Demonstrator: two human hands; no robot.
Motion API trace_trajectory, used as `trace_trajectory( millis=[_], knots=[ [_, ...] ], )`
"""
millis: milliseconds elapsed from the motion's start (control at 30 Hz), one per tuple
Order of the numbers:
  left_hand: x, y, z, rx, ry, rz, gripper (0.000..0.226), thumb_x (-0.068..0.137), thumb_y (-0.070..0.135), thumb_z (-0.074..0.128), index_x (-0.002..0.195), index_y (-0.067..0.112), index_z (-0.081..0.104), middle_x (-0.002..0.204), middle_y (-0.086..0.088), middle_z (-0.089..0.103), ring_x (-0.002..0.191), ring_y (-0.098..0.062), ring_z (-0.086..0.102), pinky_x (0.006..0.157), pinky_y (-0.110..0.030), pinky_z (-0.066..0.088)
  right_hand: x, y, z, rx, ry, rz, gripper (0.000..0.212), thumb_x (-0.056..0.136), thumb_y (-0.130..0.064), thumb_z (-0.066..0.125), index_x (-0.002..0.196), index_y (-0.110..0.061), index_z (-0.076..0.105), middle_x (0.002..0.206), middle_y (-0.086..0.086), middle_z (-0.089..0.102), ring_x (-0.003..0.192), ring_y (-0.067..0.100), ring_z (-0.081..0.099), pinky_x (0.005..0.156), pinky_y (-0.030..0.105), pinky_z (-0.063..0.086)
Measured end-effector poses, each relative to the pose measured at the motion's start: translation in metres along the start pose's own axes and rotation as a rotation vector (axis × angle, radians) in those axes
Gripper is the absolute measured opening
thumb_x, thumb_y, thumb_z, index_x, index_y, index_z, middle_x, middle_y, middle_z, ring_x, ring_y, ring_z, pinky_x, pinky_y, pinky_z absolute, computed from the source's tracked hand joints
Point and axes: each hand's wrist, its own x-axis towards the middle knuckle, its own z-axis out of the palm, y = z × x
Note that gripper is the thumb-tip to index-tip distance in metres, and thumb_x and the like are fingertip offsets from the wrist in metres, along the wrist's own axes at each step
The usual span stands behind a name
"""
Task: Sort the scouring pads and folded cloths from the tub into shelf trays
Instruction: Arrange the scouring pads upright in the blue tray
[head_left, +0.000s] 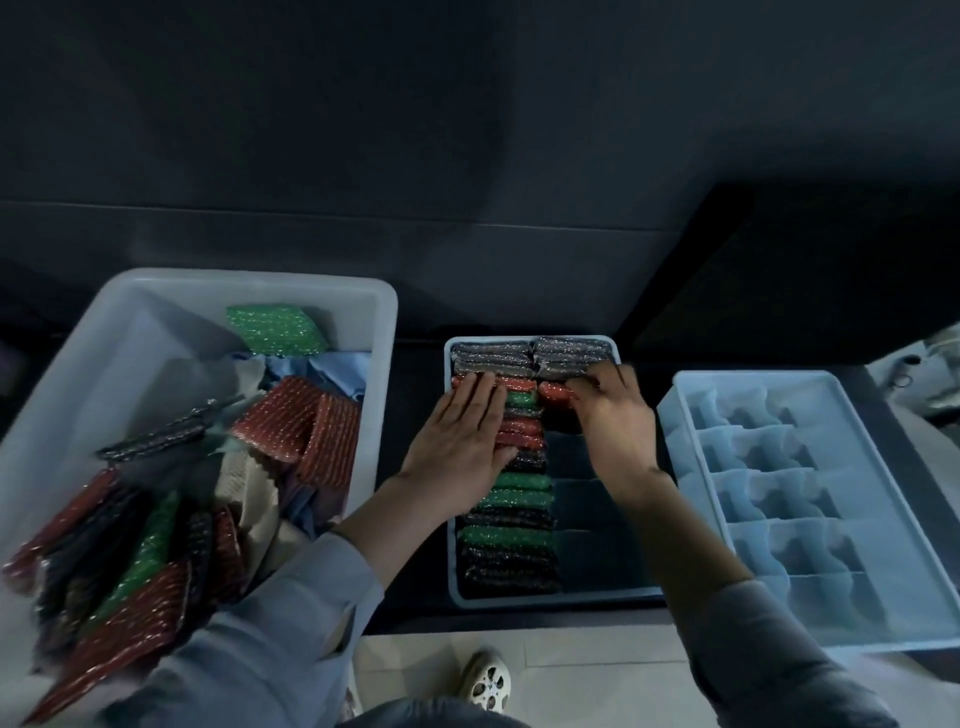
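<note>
Centre of frame: a pale blue tray (451, 597) with two columns. The left column is packed full, near edge to far edge, with scouring pads (506, 540) in black, green, red and silver; the right column is filled only at the far end.

The left hand (457, 431) lies flat, fingers straight and together, pressing on the upper part of the left column. Likely reason: to keep that packed row from springing up or tipping while its neighbour is worked.

The right hand (610, 410) has its fingers curled, pinching a red pad (555, 391) at the head of the unfilled stretch of the right column, just below the silver pads (571, 353). It looks like a seating move, pushing the pad tight against those already in.

Orientation: each pad in the tray stands on edge, its long axis running left-right across the frame, so the stack grows toward the bottom of the frame.

Left of frame: the white tub (130, 291) holds loose pads at mixed angles and some folded cloths (270, 525). Much sorting remains.

Right of frame: a second divided tray (675, 410), nothing in its compartments; I judge it is meant for the cloths.
</note>
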Motion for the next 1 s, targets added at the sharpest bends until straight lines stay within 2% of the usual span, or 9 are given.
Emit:
trace_trajectory(
  millis=[133, 233, 300, 400, 533, 633, 767, 900, 1000],
  knots=[
    [-0.008, -0.004, -0.011, -0.046, 0.042, 0.049, 0.068, 0.104, 0.046, 0.028, 0.156, 0.014, -0.001, 0.163, -0.007, -0.014, 0.149, -0.022, -0.016, 0.122, -0.036, -0.006, -0.005, -0.005, -0.017, 0.119, 0.047, 0.060, 0.039, 0.076, -0.003, 0.076, 0.112, -0.013, 0.069, 0.116, 0.012, 0.059, 0.103, 0.035, 0.052, 0.076, 0.041, 0.053],
    [-0.031, -0.018, -0.022, -0.138, 0.352, 0.113, 0.054, 0.100, 0.035, 0.046, 0.150, 0.017, 0.034, 0.159, -0.004, 0.026, 0.149, -0.023, 0.016, 0.123, -0.037, 0.011, -0.013, -0.020, -0.035, 0.232, 0.141, 0.133, 0.038, 0.082, -0.005, 0.072, 0.119, -0.014, 0.067, 0.114, 0.012, 0.062, 0.099, 0.034, 0.056, 0.081, 0.041, 0.052],
    [-0.054, -0.038, -0.028, -0.202, 0.582, 0.065, 0.044, 0.093, 0.026, 0.060, 0.136, 0.018, 0.054, 0.138, -0.003, 0.053, 0.132, -0.022, 0.044, 0.114, -0.037, 0.034, -0.021, -0.042, -0.045, 0.336, 0.185, 0.123, 0.034, 0.084, -0.006, 0.071, 0.117, -0.014, 0.068, 0.108, 0.011, 0.065, 0.090, 0.030, 0.062, 0.077, 0.034, 0.052],
    [-0.086, -0.090, -0.023, -0.193, 0.790, -0.149, 0.036, 0.082, 0.018, 0.073, 0.117, 0.013, 0.065, 0.115, -0.010, 0.064, 0.107, -0.030, 0.059, 0.098, -0.041, 0.047, -0.033, -0.088, -0.052, 0.478, 0.133, 0.087, 0.031, 0.089, -0.006, 0.066, 0.118, -0.016, 0.067, 0.107, 0.005, 0.067, 0.085, 0.018, 0.065, 0.076, 0.029, 0.055],
    [-0.090, -0.151, -0.003, -0.135, 0.282, -0.501, 0.084, 0.077, 0.074, 0.051, 0.140, 0.021, 0.040, 0.143, -0.016, 0.042, 0.132, -0.040, 0.039, 0.111, -0.050, 0.034, -0.044, -0.155, -0.048, 0.578, 0.092, -0.013, 0.032, 0.088, -0.002, 0.065, 0.116, -0.015, 0.068, 0.105, 0.002, 0.069, 0.086, 0.012, 0.064, 0.081, 0.029, 0.057],
    [-0.077, -0.150, -0.001, -0.189, 0.072, -0.498, 0.085, 0.071, 0.079, 0.053, 0.138, 0.028, 0.040, 0.141, -0.011, 0.044, 0.128, -0.036, 0.044, 0.103, -0.046, 0.043, -0.043, -0.192, -0.046, 0.601, 0.069, -0.073, 0.030, 0.087, 0.002, 0.062, 0.112, -0.013, 0.070, 0.100, 0.005, 0.068, 0.084, 0.019, 0.064, 0.077, 0.032, 0.056],
    [-0.086, -0.151, -0.011, -0.262, 0.373, -0.387, 0.040, 0.077, 0.039, 0.070, 0.110, 0.018, 0.061, 0.103, -0.009, 0.065, 0.094, -0.029, 0.061, 0.081, -0.037, 0.052, -0.016, -0.220, -0.045, 0.502, 0.066, -0.123, 0.037, 0.078, 0.011, 0.061, 0.106, -0.012, 0.072, 0.098, 0.010, 0.068, 0.086, 0.029, 0.065, 0.074, 0.034, 0.055],
    [-0.132, -0.179, -0.037, -0.356, 0.597, -0.374, 0.025, 0.081, 0.032, 0.075, 0.093, 0.014, 0.063, 0.084, 0.002, 0.063, 0.064, -0.011, 0.056, 0.056, -0.012, 0.039, 0.043, -0.254, -0.035, 0.357, -0.062, -0.160, 0.055, 0.072, 0.018, 0.057, 0.121, -0.007, 0.066, 0.114, 0.017, 0.066, 0.102, 0.037, 0.061, 0.088, 0.039, 0.051],
    [-0.166, -0.206, -0.055, -0.399, 0.731, -0.449, 0.031, 0.082, 0.035, 0.074, 0.099, 0.013, 0.060, 0.086, -0.008, 0.066, 0.074, -0.029, 0.061, 0.063, -0.029, 0.042, 0.083, -0.286, -0.018, 0.277, -0.222, -0.199, 0.071, 0.076, 0.013, 0.056, 0.143, -0.008, 0.044, 0.139, 0.016, 0.049, 0.126, 0.035, 0.044, 0.106, 0.039, 0.037]
  ],
)
